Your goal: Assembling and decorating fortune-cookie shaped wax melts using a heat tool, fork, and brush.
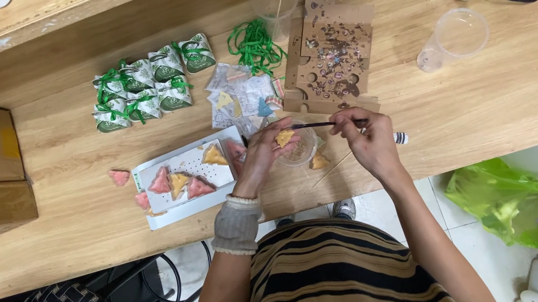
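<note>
Yellow triangle piece [285, 138] pinched in my left hand [263, 159] over the small cup [298, 149]; right hand [366, 137] pinches a thin brush [312, 124], shaft horizontal, tip pointing left at the piece.

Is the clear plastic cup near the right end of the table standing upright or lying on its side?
Lying on its side: the clear plastic cup shows its round open mouth sideways, its base pointing left.

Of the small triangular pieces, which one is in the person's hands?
The yellow triangular piece pinched in the left hand over the clear cup; the others lie on the white tray or table.
</note>
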